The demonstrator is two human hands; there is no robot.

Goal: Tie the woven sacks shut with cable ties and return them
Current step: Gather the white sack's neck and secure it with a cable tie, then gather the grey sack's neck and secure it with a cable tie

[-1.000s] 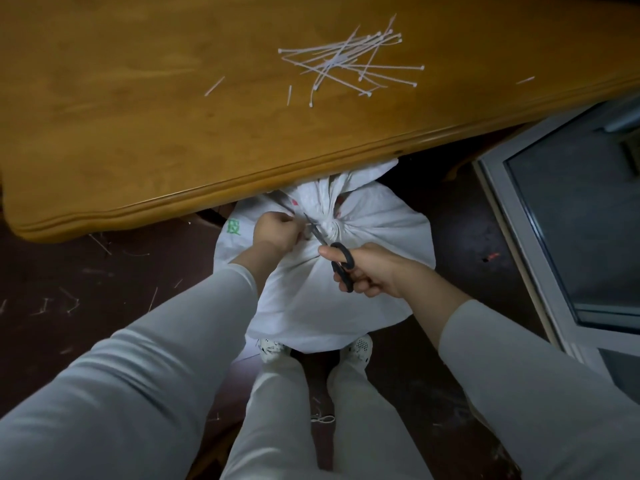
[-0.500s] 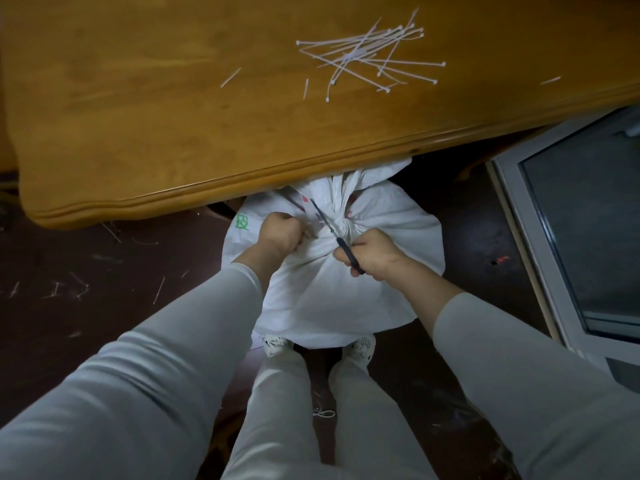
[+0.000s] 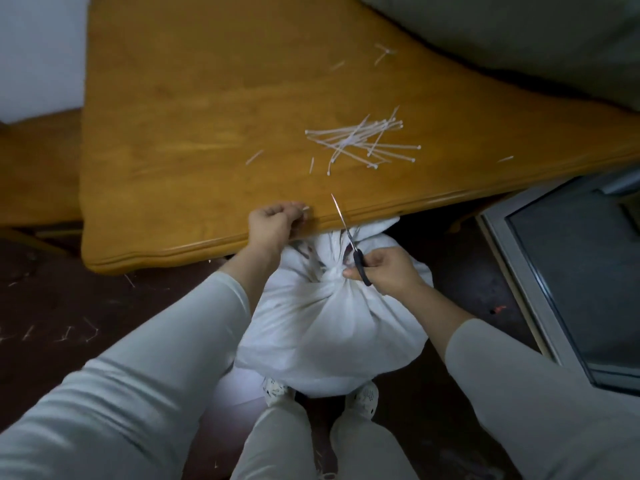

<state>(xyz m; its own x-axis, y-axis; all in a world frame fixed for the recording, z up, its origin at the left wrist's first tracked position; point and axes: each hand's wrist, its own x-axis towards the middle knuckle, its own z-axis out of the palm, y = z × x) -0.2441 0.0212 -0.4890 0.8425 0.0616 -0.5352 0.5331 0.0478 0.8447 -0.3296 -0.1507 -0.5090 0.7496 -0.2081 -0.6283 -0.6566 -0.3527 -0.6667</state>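
A white woven sack (image 3: 332, 327) stands on the floor between my feet, its neck gathered tight just under the table edge. My right hand (image 3: 388, 271) is closed on black-handled scissors (image 3: 349, 237), blades together and pointing up over the table edge. My left hand (image 3: 273, 225) is raised to the wooden table's (image 3: 194, 140) front edge, fingers pinched on a short white cut-off piece of cable tie. A loose pile of white cable ties (image 3: 363, 142) lies on the table beyond both hands.
Short tie offcuts (image 3: 254, 156) are scattered on the table and on the dark floor at the left. A glass-panelled frame (image 3: 571, 271) leans at the right. A grey cushion or sofa (image 3: 519, 32) lies behind the table.
The scissors have left the sack's neck and now point upward. My left hand has risen from the neck to the table edge with a cut tie end. My head has tilted up.
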